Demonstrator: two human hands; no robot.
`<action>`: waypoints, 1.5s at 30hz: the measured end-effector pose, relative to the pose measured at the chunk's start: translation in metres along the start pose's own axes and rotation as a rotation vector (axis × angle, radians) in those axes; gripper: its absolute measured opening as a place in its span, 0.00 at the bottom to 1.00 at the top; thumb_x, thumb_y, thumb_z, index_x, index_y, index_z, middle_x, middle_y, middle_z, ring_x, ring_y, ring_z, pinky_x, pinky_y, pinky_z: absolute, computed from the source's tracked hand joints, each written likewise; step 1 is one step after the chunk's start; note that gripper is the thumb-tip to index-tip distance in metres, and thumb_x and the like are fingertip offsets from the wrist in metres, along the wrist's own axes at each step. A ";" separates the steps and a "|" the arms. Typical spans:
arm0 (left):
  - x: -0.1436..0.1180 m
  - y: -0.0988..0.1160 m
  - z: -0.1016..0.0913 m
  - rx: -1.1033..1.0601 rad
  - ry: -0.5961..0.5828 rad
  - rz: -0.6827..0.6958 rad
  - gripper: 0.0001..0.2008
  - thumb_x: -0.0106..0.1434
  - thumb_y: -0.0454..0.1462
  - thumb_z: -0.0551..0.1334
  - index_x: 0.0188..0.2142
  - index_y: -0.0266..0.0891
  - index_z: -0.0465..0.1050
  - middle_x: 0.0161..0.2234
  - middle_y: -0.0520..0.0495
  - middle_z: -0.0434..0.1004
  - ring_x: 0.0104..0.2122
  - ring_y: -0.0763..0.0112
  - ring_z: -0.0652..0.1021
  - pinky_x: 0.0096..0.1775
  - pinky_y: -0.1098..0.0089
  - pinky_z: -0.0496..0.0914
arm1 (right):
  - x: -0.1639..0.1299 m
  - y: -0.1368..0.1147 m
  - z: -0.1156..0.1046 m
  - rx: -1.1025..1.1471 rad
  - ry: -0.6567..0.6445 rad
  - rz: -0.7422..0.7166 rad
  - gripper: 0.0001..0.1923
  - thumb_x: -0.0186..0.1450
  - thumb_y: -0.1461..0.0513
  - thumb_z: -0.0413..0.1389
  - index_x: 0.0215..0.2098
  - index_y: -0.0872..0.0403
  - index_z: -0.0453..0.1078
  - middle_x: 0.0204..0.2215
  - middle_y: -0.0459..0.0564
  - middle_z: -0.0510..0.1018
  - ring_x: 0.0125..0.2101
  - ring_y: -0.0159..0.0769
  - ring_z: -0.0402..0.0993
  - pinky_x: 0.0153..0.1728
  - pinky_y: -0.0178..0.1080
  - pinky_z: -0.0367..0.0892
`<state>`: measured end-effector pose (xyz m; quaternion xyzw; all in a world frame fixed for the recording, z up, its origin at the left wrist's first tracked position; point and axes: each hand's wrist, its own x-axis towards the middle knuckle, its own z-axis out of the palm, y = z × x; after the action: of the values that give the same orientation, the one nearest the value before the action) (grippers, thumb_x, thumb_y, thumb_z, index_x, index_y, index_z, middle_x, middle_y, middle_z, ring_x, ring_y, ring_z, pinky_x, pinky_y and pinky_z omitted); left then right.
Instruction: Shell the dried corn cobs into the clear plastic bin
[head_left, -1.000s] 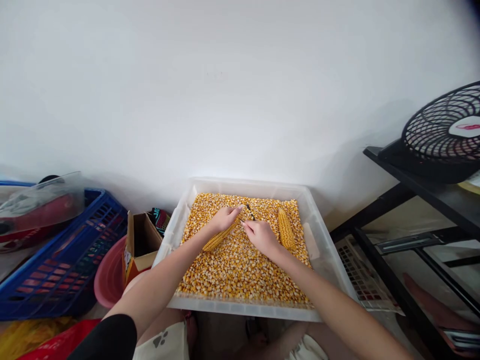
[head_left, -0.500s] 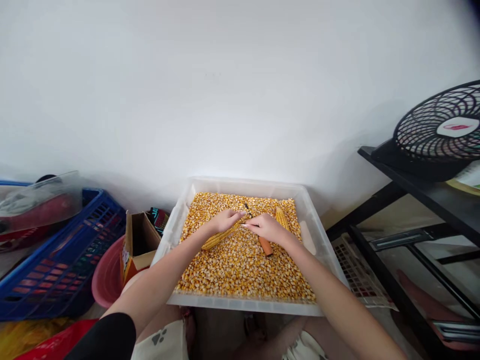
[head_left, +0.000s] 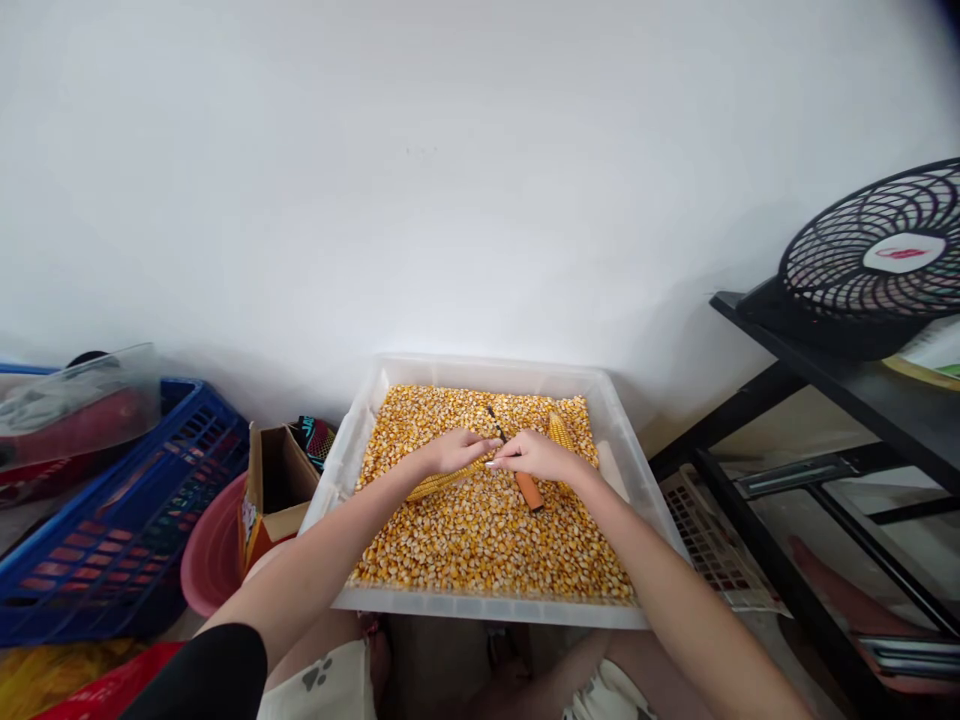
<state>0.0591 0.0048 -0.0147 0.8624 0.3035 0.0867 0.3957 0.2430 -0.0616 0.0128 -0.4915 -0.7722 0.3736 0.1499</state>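
You are looking down at a clear plastic tub (head_left: pixel 637 470) that rests across your lap and is filled with loose yellow corn kernels (head_left: pixel 480 540). Your left hand (head_left: pixel 454 451) is curled around the far end of a corn cob (head_left: pixel 435 484), which lies slanting on the kernels near the middle of the tub. Your right hand (head_left: pixel 536 455) meets it just beside the cob's tip, fingers closed around a tool with an orange handle (head_left: pixel 529 491) and a thin dark shaft that points away from you. A second corn cob (head_left: pixel 559 430) lies on the kernels behind your right hand, partly hidden by it. To your left stand a small open cardboard box (head_left: pixel 277 485), a pink basin (head_left: pixel 210 555) and a blue crate (head_left: pixel 120 520). To your right, a black fan (head_left: pixel 877 265) sits on a black shelf (head_left: pixel 825 375).
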 end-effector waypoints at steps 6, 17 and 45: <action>0.003 -0.002 0.001 0.007 0.026 -0.074 0.29 0.59 0.56 0.45 0.21 0.35 0.69 0.17 0.52 0.64 0.21 0.72 0.65 0.25 0.72 0.56 | 0.001 0.002 0.001 -0.026 0.021 0.042 0.22 0.59 0.49 0.50 0.21 0.58 0.70 0.14 0.40 0.59 0.19 0.25 0.51 0.22 0.32 0.45; 0.002 -0.004 -0.002 -0.043 0.069 -0.100 0.28 0.59 0.56 0.45 0.20 0.36 0.66 0.18 0.52 0.63 0.22 0.71 0.65 0.26 0.72 0.56 | 0.002 0.002 0.004 -0.063 0.086 0.014 0.20 0.60 0.52 0.49 0.19 0.57 0.68 0.14 0.41 0.60 0.19 0.25 0.53 0.22 0.32 0.45; 0.007 -0.016 -0.007 -0.113 0.288 -0.228 0.29 0.56 0.59 0.44 0.18 0.38 0.58 0.16 0.53 0.55 0.22 0.72 0.62 0.26 0.71 0.55 | 0.011 -0.005 0.026 -0.310 0.294 0.057 0.19 0.65 0.56 0.45 0.28 0.54 0.74 0.23 0.48 0.77 0.23 0.30 0.66 0.26 0.32 0.51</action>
<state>0.0549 0.0215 -0.0222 0.7775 0.4476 0.1806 0.4032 0.2189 -0.0641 -0.0021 -0.5795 -0.7761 0.1786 0.1729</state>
